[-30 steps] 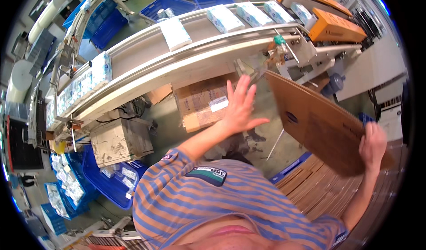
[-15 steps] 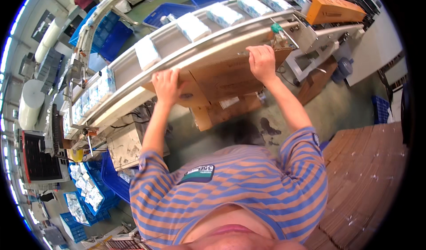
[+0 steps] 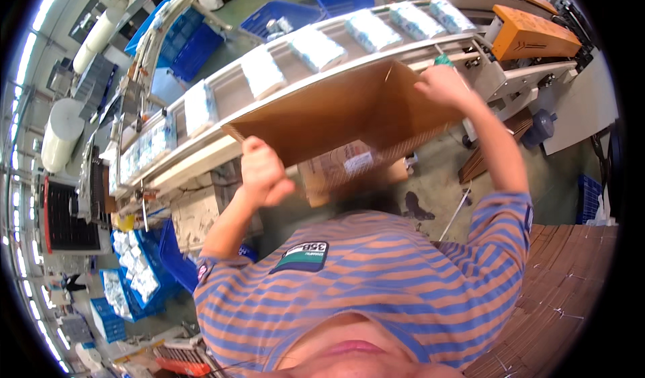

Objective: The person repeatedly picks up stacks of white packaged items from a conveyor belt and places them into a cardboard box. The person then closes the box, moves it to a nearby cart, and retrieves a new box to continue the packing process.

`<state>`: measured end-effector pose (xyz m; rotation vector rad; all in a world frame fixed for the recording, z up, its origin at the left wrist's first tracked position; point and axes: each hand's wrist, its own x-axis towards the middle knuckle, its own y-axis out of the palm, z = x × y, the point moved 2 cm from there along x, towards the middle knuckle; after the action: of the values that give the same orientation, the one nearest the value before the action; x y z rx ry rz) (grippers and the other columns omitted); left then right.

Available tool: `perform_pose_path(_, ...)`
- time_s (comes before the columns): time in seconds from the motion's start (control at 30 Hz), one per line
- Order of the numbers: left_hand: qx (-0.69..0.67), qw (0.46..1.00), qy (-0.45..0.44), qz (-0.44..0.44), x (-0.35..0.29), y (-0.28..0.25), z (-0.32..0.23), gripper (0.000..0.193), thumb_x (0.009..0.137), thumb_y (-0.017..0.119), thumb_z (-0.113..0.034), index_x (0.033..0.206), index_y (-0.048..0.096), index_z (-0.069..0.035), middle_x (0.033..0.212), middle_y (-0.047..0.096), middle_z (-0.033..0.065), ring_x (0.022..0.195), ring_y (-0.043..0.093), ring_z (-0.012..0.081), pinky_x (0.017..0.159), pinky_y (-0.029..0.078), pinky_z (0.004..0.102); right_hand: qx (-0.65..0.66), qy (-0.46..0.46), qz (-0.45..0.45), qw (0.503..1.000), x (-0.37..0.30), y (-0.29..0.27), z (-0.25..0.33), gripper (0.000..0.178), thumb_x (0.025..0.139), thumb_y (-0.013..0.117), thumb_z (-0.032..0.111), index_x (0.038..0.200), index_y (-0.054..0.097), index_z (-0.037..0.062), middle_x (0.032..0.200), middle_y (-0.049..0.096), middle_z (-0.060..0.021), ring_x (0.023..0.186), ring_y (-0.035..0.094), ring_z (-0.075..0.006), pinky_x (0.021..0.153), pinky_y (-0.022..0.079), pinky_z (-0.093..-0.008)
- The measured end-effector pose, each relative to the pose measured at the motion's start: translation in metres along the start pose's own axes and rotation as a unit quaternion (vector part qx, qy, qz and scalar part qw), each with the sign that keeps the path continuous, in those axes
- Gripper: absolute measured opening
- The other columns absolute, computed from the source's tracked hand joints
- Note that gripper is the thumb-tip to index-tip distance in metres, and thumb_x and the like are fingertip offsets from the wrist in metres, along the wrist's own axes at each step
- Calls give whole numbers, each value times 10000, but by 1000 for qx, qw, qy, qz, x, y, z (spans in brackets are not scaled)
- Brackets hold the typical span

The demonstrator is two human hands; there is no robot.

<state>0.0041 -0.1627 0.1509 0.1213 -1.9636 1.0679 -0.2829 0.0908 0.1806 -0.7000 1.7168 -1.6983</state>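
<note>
A brown cardboard box [image 3: 336, 119] is spread open in front of me, along the near side of the conveyor. My left hand [image 3: 263, 174] is closed at its left edge, with the thumb apart from the other fingers. At the upper right corner, my right hand [image 3: 445, 86] is closed on the board. Beyond the box, white and blue soft packs [image 3: 317, 48] lie spaced along the conveyor belt [image 3: 232, 90]. Below the box is another brown carton [image 3: 329, 168] with a white label, partly hidden by it.
Stacked flat cardboard [image 3: 551, 291] lies at the lower right. Blue crates [image 3: 279, 17] stand behind the conveyor, and others filled with white packs [image 3: 138, 264] are at the lower left. An orange machine guard [image 3: 534, 32] sits at the conveyor's right end. A pale board [image 3: 191, 220] stands left.
The flat, folded cardboard has opened into a box with its inside showing. My left hand has come down toward me, and my right hand has shifted right. Packs on the belt have moved left.
</note>
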Motion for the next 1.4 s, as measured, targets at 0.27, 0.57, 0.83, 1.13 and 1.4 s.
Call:
perform_pose_path(0.27,87,921,83,370,-64,54,37,319,803,593,-370,608,577,-119,563,517,67,651,551,245,737,406,411,173,-342,242,891,-58,45,132,609,782,538,542,986,583,-30,1042,553,-221,1006,504,-374,864,392,-473)
perform_pose_path(0.57,152,898,-262,319,-111,47,16,847,758,558,-546,1371,304,-20,1430,268,189,1366,164,321,1082,71,540,132,-274,-279,911,-61,97,193,455,703,658,360,1089,588,130,1180,550,-57,1080,504,-223,867,345,-412)
perform_pose_path(0.83,66,807,-574,-120,-166,134,73,768,820,605,-376,1357,268,56,1380,333,226,1301,277,336,1063,215,408,161,-7,-181,970,-90,161,-80,599,836,502,399,1350,383,114,1409,344,-115,1311,302,-281,1038,230,-478)
perform_pose_path(1.13,-308,554,-768,88,-234,232,60,949,793,592,-552,1398,146,28,1360,361,222,1270,348,285,1042,259,385,278,154,-210,925,-123,222,-142,473,949,335,336,1350,386,91,1433,313,-106,1338,258,-265,1068,206,-390)
perform_pose_path(1.4,-464,528,-698,-136,-229,250,51,419,858,587,-344,1160,521,-62,1121,571,75,1030,534,196,859,439,396,548,168,-202,794,-127,214,-170,548,963,345,369,1323,372,-42,1393,374,-119,1314,297,-198,1070,221,-308)
